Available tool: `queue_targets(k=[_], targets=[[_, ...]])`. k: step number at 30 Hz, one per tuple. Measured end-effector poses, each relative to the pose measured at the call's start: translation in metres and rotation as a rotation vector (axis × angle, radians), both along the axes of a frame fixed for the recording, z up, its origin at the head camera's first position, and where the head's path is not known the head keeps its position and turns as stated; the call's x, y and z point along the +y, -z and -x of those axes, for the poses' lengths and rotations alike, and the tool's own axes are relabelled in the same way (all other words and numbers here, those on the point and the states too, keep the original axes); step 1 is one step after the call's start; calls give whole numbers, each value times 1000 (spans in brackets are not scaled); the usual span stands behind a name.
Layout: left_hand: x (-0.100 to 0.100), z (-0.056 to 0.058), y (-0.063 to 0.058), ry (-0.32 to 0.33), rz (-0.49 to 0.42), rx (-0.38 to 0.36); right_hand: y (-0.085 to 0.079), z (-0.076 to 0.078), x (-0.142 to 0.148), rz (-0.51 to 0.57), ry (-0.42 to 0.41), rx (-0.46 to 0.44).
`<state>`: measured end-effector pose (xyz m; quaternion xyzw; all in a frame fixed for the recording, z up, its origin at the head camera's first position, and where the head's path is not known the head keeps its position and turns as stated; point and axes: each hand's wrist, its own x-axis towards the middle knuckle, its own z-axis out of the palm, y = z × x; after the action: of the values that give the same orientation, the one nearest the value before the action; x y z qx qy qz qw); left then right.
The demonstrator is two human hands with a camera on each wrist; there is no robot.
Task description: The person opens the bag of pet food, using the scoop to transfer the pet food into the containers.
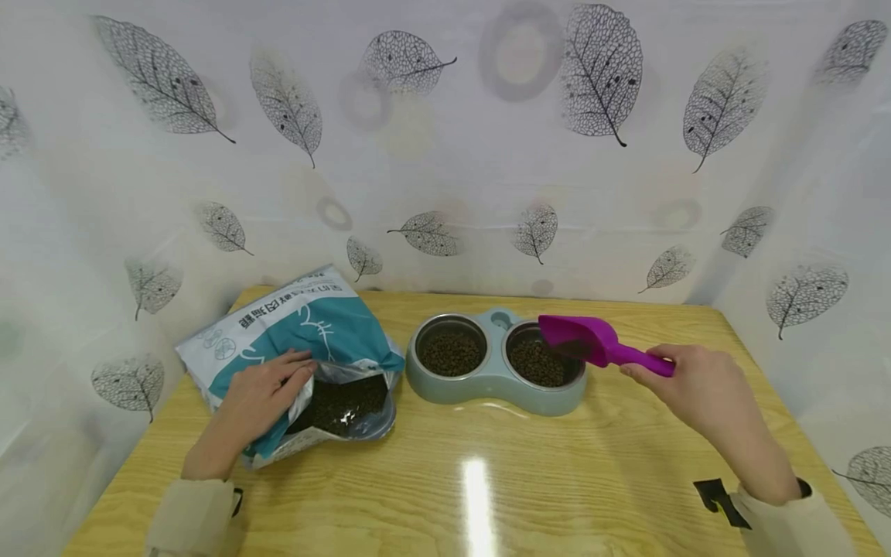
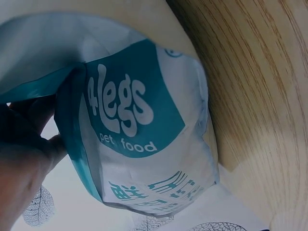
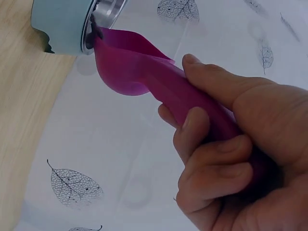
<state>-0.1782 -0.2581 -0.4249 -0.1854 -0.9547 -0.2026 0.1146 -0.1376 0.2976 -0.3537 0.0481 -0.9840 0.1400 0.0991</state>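
My right hand [image 1: 706, 387] grips the handle of a magenta scoop [image 1: 581, 338], fingers curled around it in the right wrist view. The scoop's head is tilted over the right bowl of a pale blue double pet bowl [image 1: 494, 379]. Brown kibble [image 1: 539, 363] lies in that metal bowl, and more kibble [image 1: 452, 354] is in the left one. On the left, my left hand [image 1: 267, 391] holds the folded edge of a teal and white pet food bag [image 1: 327, 313]. The bag lies on its side, its mouth toward me and dark kibble [image 1: 341, 402] inside.
All of this stands on a light wood-grain table [image 1: 431, 480]. A white curtain with printed leaves [image 1: 445, 170] hangs behind the table and along both sides. A black strap end [image 1: 720, 499] sticks out by the right sleeve.
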Motion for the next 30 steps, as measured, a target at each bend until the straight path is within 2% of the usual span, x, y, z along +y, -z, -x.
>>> queue_targets(k=[5,9,12,16,19,24,28,30], targets=[[0,0,0,0,1,2,2,-4,-5,-53,-34,156],[1,0,-1,-2,3,-2,3,-4,-8,-49,-36,201],[1,0,-2,-3,7,-8,0,-5,-11,50,-25,93],[1,0,-2,-8,12,-22,-6,-7,-23,277,-33,-201],[1,1,-3,-8,13,-28,-2,-9,-38,435,-93,-379],[2,1,-4,-6,15,-33,16,-11,-71,628,-233,-541],[3,1,-4,-4,15,-41,24,-13,-100,677,-302,-614],[3,0,-4,-7,15,-39,26,-12,-114,672,-329,-618]])
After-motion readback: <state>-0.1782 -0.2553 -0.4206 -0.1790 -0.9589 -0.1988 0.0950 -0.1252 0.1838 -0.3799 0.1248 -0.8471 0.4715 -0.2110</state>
